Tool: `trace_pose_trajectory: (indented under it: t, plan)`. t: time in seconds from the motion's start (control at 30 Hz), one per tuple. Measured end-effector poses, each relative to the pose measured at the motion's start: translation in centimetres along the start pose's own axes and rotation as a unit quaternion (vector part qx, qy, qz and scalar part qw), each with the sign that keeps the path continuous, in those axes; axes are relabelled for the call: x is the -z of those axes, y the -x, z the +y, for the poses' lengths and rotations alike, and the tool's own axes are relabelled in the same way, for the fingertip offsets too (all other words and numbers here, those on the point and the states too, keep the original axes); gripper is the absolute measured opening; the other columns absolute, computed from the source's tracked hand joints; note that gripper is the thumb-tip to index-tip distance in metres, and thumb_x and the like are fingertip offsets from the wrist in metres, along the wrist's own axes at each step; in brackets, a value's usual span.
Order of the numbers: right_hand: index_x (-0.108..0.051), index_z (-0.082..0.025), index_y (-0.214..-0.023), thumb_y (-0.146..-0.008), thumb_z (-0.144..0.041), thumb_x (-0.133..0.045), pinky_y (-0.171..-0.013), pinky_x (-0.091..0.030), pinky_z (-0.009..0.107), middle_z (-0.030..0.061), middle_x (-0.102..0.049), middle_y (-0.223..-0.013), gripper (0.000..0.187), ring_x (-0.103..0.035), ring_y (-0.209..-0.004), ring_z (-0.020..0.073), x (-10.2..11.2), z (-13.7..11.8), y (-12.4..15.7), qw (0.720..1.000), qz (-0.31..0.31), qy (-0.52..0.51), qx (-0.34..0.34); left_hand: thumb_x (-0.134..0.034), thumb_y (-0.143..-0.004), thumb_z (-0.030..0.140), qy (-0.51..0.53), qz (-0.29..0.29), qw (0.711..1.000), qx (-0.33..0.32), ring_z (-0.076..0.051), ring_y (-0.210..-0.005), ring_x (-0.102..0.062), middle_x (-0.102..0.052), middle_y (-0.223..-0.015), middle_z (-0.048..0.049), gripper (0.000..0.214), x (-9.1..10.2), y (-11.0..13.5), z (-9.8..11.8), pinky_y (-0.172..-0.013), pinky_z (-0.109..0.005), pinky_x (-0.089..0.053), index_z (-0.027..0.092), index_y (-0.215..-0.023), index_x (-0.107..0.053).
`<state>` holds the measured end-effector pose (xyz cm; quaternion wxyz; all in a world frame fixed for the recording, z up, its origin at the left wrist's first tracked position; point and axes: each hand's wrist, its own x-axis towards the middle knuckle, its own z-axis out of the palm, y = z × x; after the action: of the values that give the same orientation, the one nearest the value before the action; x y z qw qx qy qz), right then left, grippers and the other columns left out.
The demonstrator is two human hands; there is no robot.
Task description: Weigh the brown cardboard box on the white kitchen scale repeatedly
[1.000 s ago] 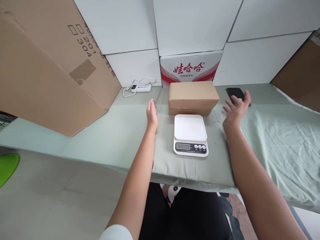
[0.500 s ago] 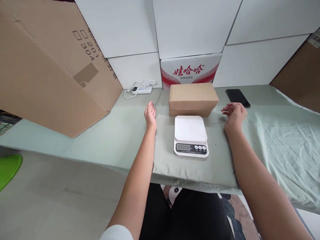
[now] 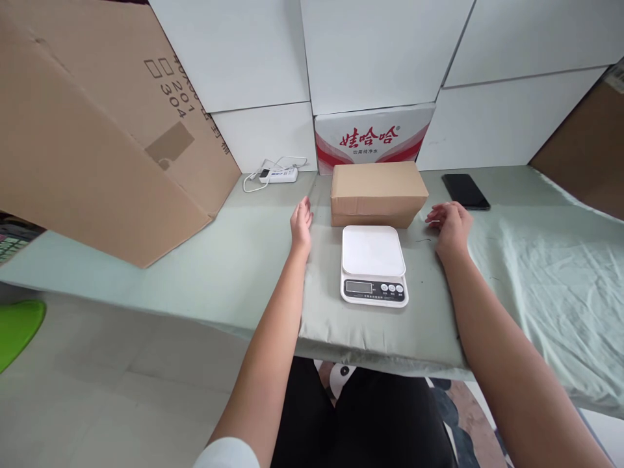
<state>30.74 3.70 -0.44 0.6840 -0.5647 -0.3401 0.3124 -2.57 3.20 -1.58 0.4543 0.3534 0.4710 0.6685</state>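
Between my two hands a small brown cardboard box (image 3: 377, 195) lies on the cloth-covered table. Directly in front of it sits a white kitchen scale (image 3: 374, 266) with a bare weighing plate; its display looks blank. My left hand (image 3: 301, 224) is to the left of the box, palm turned inward, fingers stretched out and touching nothing. On the other side, my right hand (image 3: 451, 226) is near the box's right end, fingers loosely curved and apart, empty. A gap shows between each hand and the box.
A black phone (image 3: 465, 191) lies behind my right hand. A white power strip (image 3: 277, 175) with a cable is at the back left. A large cardboard carton (image 3: 121, 143) leans in at left. A red-and-white carton (image 3: 374, 136) and white panels (image 3: 370, 52) line the back.
Both hands have moved slightly inward toward the brown box, the left one to the right and the right one to the left. The box and scale stay in place.
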Motion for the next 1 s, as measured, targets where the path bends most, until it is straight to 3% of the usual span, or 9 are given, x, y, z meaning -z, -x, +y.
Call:
trace_pose_trajectory:
  t: [0.13,0.3,0.37,0.43,0.5,0.57,0.7,0.8,1.0]
  plan:
    - [-0.065,-0.024,-0.071,-0.097,-0.033,-0.064,-0.058,-0.039,0.029,0.002,-0.063,-0.068,0.027,-0.058,-0.062,0.0174,0.2,0.7,-0.3,1.0,-0.006,0.012,0.015,-0.056,-0.112,0.073,-0.004,-0.014,1.0,0.006,-0.032,-0.177,-0.047,-0.056,-0.184,-0.0178,0.072,-0.1,0.0,-0.1,-0.143,-0.046,-0.041,0.024,-0.164,-0.068]
    - [-0.07,-0.025,-0.085,-0.092,-0.039,-0.061,-0.065,-0.047,0.03,0.0041,-0.072,-0.079,0.018,-0.067,-0.071,0.0182,0.2,1.5,-1.0,1.0,-0.025,-0.009,0.017,-0.045,-0.119,0.062,-0.002,-0.023,1.0,0.015,-0.027,-0.176,-0.048,-0.056,-0.185,-0.0142,0.062,-0.1,0.0,-0.2,-0.142,-0.043,-0.042,0.025,-0.165,-0.067]
    - [-0.072,-0.027,-0.104,-0.093,-0.048,-0.061,-0.077,-0.057,0.035,0.0068,-0.08,-0.1,0.026,-0.077,-0.09,0.0217,0.2,1.9,-1.5,0.999,-0.029,-0.032,0.016,-0.041,-0.12,0.061,-0.003,-0.034,0.999,0.015,-0.026,-0.176,-0.048,-0.055,-0.186,-0.0129,0.062,-0.1,0.0,-0.3,-0.143,-0.043,-0.041,0.026,-0.166,-0.066]
    - [-0.071,-0.034,-0.126,-0.092,-0.06,-0.064,-0.102,-0.064,0.046,0.0082,-0.082,-0.133,0.044,-0.08,-0.122,0.0272,0.1,2.1,-1.7,0.997,-0.054,-0.054,0.005,-0.039,-0.12,0.063,-0.007,-0.053,0.998,0.013,-0.026,-0.178,-0.045,-0.052,-0.187,-0.0113,0.064,-0.2,0.0,-0.7,-0.145,-0.044,-0.038,0.027,-0.166,-0.066]
    - [-0.065,-0.043,-0.142,-0.09,-0.073,-0.064,-0.127,-0.055,0.059,0.0049,-0.073,-0.161,0.06,-0.07,-0.151,0.0288,0.0,2.4,-1.7,0.992,-0.104,-0.067,-0.017,-0.038,-0.118,0.069,-0.016,-0.079,0.997,0.016,-0.026,-0.181,-0.039,-0.049,-0.19,-0.0067,0.067,-0.3,0.0,-1.2,-0.147,-0.046,-0.033,0.032,-0.165,-0.067]
    - [-0.061,-0.05,-0.153,-0.09,-0.085,-0.057,-0.138,-0.044,0.065,0.0008,-0.064,-0.175,0.072,-0.061,-0.164,0.0273,-0.2,2.5,-1.3,0.983,-0.166,-0.071,-0.034,-0.04,-0.115,0.075,-0.029,-0.108,0.994,0.015,-0.025,-0.183,-0.032,-0.048,-0.19,-0.0006,0.068,-0.5,0.0,-1.7,-0.15,-0.047,-0.026,0.036,-0.163,-0.069]
    - [-0.059,-0.047,-0.161,-0.085,-0.105,-0.044,-0.136,-0.048,0.069,0.0007,-0.056,-0.185,0.096,-0.056,-0.169,0.0296,-0.9,2.7,-0.3,0.963,-0.263,-0.048,-0.02,-0.044,-0.108,0.087,-0.042,-0.164,0.986,-0.001,-0.027,-0.184,-0.03,-0.052,-0.188,0.0026,0.075,-1.2,0.0,-2.6,-0.152,-0.05,-0.019,0.037,-0.156,-0.075]
    - [-0.063,-0.044,-0.159,-0.076,-0.111,-0.047,-0.137,-0.05,0.069,0.0012,-0.057,-0.184,0.108,-0.05,-0.174,0.0331,-1.7,2.7,0.2,0.962,-0.269,-0.039,0.01,-0.04,-0.104,0.095,-0.045,-0.204,0.978,-0.001,-0.031,-0.184,-0.032,-0.055,-0.186,-0.0007,0.086,-1.6,0.0,-2.7,-0.152,-0.052,-0.022,0.036,-0.157,-0.074]
    - [-0.064,-0.042,-0.16,-0.09,-0.097,-0.059,-0.152,-0.033,0.054,-0.0021,-0.066,-0.176,0.088,-0.042,-0.18,0.0299,-2.8,2.8,1.3,0.954,-0.27,-0.088,0.099,-0.031,-0.093,0.108,-0.082,-0.261,0.962,-0.021,-0.034,-0.186,-0.026,-0.042,-0.194,0.0019,0.111,-2.0,0.5,-2.1,-0.151,-0.05,-0.024,0.037,-0.177,-0.052]
